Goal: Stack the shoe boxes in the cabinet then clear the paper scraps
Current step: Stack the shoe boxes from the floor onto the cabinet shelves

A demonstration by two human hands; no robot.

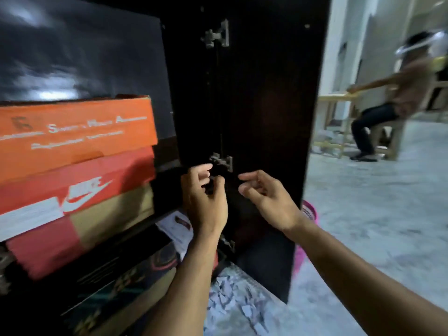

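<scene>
Three shoe boxes already sit stacked inside the cabinet [242,93]: an orange box [77,132] on top, a red box [72,180] under it, and a red-and-tan box [80,229] below that. A dark box [116,282] lies lower, at the front edge of the cabinet; whether it rests on the shelf or the floor cannot be told. The stacking step looks nearly or fully finished.

Both hands are raised in front of the open door [266,117], near its middle hinge [221,162]. The left hand [204,197] has its fingers loosely curled and seems to hold nothing, though the blur and dark background make that uncertain. The right hand [264,200] is also loosely curled, fingers apart from the thumb, gripping nothing visible.

Paper scraps [232,301] lie scattered on the floor [363,226] just beside the cabinet's front corner, below the hands. A printed sheet [175,226] lies at the cabinet's edge, and a pink bin [308,226] shows behind the door.

The hands appear to be between steps. The next move likely calls for lowering them to the floor and gathering the scraps, many small and loose, so a sweeping or scooping grip would suit better than pinching each one.
</scene>
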